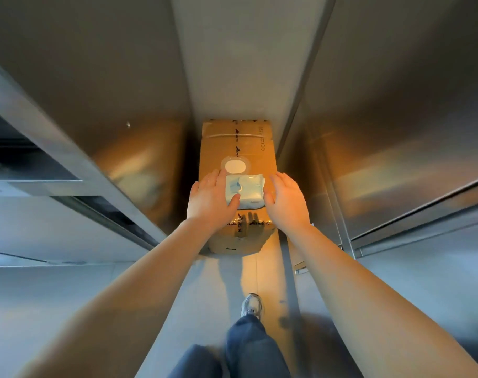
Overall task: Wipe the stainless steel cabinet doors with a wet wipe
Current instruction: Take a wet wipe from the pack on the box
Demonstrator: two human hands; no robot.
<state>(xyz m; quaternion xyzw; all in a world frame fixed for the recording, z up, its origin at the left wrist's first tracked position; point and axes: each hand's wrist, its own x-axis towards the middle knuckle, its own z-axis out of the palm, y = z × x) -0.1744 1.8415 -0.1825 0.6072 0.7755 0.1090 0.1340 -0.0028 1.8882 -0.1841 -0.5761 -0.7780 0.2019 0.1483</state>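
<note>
A light blue pack of wet wipes (248, 190) lies on top of a brown cardboard box (239, 140), its oval lid (235, 166) flipped open toward the far side. My left hand (209, 201) rests on the pack's left end, fingers fairly straight and thumb lying across its near edge. My right hand (285, 199) is at the pack's right end with relaxed fingers, thumb close to its corner. Stainless steel cabinet doors rise on the left (101, 85) and on the right (396, 105) of the box.
The box stands on a grey floor (205, 290) in a narrow gap between the cabinets. An open cabinet section with dark shelves (19, 159) is at the left. My jeans leg and a grey sneaker (251, 305) are below the box.
</note>
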